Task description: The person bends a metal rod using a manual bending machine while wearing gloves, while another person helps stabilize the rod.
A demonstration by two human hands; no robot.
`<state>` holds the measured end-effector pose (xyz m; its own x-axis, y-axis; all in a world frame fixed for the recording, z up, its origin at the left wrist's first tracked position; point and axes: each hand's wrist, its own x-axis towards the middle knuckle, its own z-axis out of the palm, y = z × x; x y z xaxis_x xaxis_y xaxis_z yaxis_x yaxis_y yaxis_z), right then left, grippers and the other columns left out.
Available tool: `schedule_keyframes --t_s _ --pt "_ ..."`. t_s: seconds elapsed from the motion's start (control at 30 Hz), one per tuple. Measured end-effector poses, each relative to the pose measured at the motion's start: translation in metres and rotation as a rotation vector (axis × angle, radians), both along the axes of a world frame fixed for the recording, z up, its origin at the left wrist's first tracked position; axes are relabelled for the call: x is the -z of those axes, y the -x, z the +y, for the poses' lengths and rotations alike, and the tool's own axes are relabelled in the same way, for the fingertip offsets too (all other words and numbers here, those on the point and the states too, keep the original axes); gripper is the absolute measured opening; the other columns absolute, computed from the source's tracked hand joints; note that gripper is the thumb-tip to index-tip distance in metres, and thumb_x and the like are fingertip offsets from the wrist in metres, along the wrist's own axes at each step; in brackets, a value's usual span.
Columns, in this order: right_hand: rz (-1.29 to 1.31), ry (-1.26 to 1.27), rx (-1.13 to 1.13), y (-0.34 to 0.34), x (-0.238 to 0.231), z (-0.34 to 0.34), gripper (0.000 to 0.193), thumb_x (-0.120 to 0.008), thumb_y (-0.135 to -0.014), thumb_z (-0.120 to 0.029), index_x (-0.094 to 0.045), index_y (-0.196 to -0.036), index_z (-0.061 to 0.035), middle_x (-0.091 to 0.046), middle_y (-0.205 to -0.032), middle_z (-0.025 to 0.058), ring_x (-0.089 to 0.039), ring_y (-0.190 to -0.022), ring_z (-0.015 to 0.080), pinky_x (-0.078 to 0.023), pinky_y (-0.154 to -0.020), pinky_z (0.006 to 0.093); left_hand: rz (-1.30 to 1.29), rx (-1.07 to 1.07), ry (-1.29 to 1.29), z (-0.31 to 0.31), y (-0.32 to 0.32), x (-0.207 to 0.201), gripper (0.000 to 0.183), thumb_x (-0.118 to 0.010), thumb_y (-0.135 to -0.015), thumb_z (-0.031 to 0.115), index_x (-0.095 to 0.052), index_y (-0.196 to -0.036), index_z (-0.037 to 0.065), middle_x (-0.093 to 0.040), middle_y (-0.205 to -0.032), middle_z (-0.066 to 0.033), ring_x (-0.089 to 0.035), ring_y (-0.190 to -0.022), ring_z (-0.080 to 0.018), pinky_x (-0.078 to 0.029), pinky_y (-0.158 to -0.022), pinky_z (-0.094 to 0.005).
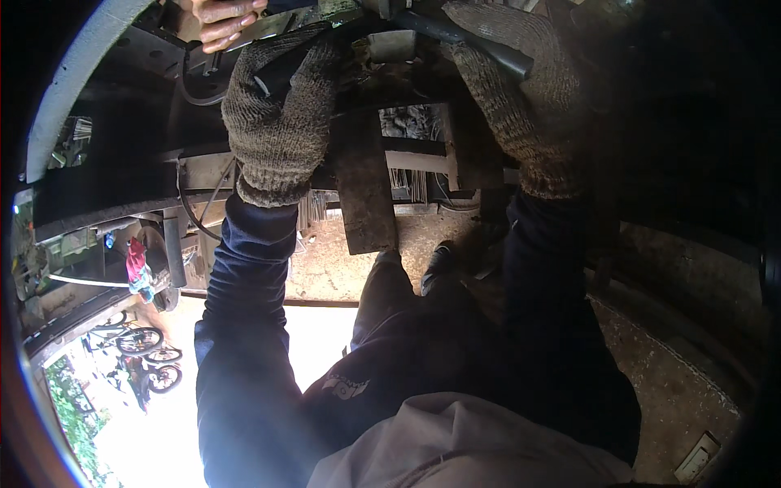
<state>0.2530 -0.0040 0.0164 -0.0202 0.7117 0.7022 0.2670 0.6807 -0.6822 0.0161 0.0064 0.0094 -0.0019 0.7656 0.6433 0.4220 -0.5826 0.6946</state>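
Observation:
Both my hands wear knitted, soiled grey-brown gloves and are raised at the top of the view. My left hand [281,126] is closed around a dark bar-like handle [283,71], its thumb and fingers wrapped from either side. A black rounded handle [488,54] runs slantwise through my right hand [537,102], which is closed on it. Toward the middle, both handles lead up to dark metal parts; the top edge cuts off where they end. Between my hands sits a small pale metal block [392,46].
Another person's bare hand [226,23] rests just beyond my left glove. A flat brown board or plate [364,191] hangs below. Dark beams and a cable [191,93] lie left. A red and blue cloth [138,264] hangs farther left; bicycles [142,350] stand in bright light outside.

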Motion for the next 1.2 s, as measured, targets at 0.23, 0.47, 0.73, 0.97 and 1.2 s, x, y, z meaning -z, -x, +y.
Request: schedule_keyframes --t_s 0.23,0.47,0.73,0.97,1.2 --pt "0.007 0.02 -0.028 -0.001 0.003 0.0 0.027 -0.07 -0.092 0.003 -0.063 -0.118 0.0013 -0.067 -0.118 0.0155 -0.067 -0.11 0.0232 -0.054 -0.096 0.0319 -0.088 0.084 0.059 0.0 0.002 0.003 0.028 -0.076 -0.091 0.017 -0.071 -0.114 0.001 -0.076 -0.102 -0.011 -0.072 -0.092 -0.0183 -0.055 -0.086 -0.0302" --pt "0.039 0.029 -0.048 0.001 0.008 0.004 0.027 -0.07 -0.091 0.002 -0.064 -0.117 0.0011 -0.068 -0.117 0.0154 -0.067 -0.109 0.0236 -0.054 -0.096 0.0326 -0.05 0.022 0.034 -0.002 -0.002 -0.001 0.03 -0.077 -0.09 0.02 -0.071 -0.113 0.002 -0.076 -0.102 -0.0108 -0.073 -0.092 -0.0187 -0.056 -0.086 -0.0309" --pt "-0.018 0.01 -0.026 0.003 0.003 0.004 0.027 -0.071 -0.091 0.001 -0.064 -0.117 0.001 -0.068 -0.116 0.0154 -0.067 -0.108 0.0243 -0.054 -0.095 0.0332 -0.059 0.089 -0.062 0.004 0.001 0.004 0.028 -0.077 -0.091 0.017 -0.072 -0.114 0.003 -0.077 -0.105 -0.0109 -0.073 -0.096 -0.0189 -0.055 -0.088 -0.0306" --pt "-0.06 -0.025 -0.004 0.002 0.002 0.007 0.027 -0.072 -0.09 0.0 -0.065 -0.116 0.0008 -0.069 -0.115 0.0155 -0.068 -0.107 0.0249 -0.054 -0.095 0.0338 0.61 -0.13 -0.362 0.004 0.022 0.01 0.039 -0.068 -0.089 0.002 -0.07 -0.127 0.01 -0.068 -0.127 -0.0164 -0.067 -0.114 -0.0284 -0.051 -0.102 -0.0383" --pt "-0.256 -0.134 0.128 -0.006 -0.005 0.002 0.027 -0.073 -0.09 -0.001 -0.066 -0.116 0.0007 -0.069 -0.115 0.0155 -0.068 -0.107 0.0255 -0.054 -0.094 0.0344 -0.022 0.1 0.012 0.003 0.008 0.013 0.033 -0.069 -0.093 0.003 -0.068 -0.126 0.002 -0.072 -0.12 -0.014 -0.07 -0.108 -0.0223 -0.054 -0.097 -0.0329"
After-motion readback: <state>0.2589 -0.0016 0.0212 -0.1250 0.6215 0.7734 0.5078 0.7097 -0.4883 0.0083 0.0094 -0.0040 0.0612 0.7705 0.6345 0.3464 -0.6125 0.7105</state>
